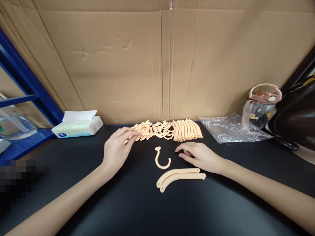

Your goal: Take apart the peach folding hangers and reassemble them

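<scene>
My left hand (118, 149) reaches to a pile of small peach plastic pieces (145, 131) at the back, its thumb and fingers pinched at the pile's left edge. What lies between the fingertips is hidden. Loosely curled, with thumb and fingers a little apart, my right hand (200, 156) rests on the table holding nothing. Between the hands lies one peach plastic hook (161, 164), like a hanger's. In front of it are two curved plastic hanger arms (182, 175), side by side.
Several hooks (163, 130) are heaped at the back, beside a row of curved arms (187, 130). A tissue pack (77, 127) stands left. On the right are a clear plastic bag (221, 129) and a water bottle (262, 111). Cardboard (110, 65) walls the back of the black table (118, 209).
</scene>
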`<state>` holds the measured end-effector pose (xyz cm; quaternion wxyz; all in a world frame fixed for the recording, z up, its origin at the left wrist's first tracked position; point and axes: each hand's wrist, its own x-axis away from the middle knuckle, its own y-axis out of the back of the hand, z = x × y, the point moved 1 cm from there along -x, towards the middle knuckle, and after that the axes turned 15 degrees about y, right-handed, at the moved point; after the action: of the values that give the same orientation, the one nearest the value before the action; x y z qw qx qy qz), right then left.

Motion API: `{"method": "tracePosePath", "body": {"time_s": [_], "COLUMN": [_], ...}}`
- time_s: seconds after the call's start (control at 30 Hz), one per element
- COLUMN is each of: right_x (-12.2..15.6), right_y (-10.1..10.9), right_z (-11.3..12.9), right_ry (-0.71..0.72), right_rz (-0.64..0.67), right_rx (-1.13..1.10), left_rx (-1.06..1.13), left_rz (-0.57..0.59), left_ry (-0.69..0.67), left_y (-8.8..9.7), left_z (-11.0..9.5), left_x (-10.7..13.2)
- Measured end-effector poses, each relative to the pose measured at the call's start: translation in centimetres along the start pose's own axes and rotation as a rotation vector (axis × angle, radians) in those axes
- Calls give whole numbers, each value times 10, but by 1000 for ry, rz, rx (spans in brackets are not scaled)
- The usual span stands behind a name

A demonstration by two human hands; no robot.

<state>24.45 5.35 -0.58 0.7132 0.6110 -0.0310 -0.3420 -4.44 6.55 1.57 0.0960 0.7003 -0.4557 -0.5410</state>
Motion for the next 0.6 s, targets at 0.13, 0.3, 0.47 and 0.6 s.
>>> {"method": "tracePosePath", "body": {"time_s": [0.13,0.3,0.47,0.6], "right_x": [2,3,2,1], "right_y": [0,2,3,4], "right_z": [1,6,14,19], "right_ry": [-41,38,229,284], "right_rz": [-36,-206,-373,-356], "right_rx": [-73,-121,52,139], "left_rx": [112,173,182,204], "left_rz": [99,230,286,350], "left_ry": [-198,-263,-268,-274], "left_y": [1,4,4,1], "left_z": [-16,-37,-41,-39], "left_x": [13,30,32,31]}}
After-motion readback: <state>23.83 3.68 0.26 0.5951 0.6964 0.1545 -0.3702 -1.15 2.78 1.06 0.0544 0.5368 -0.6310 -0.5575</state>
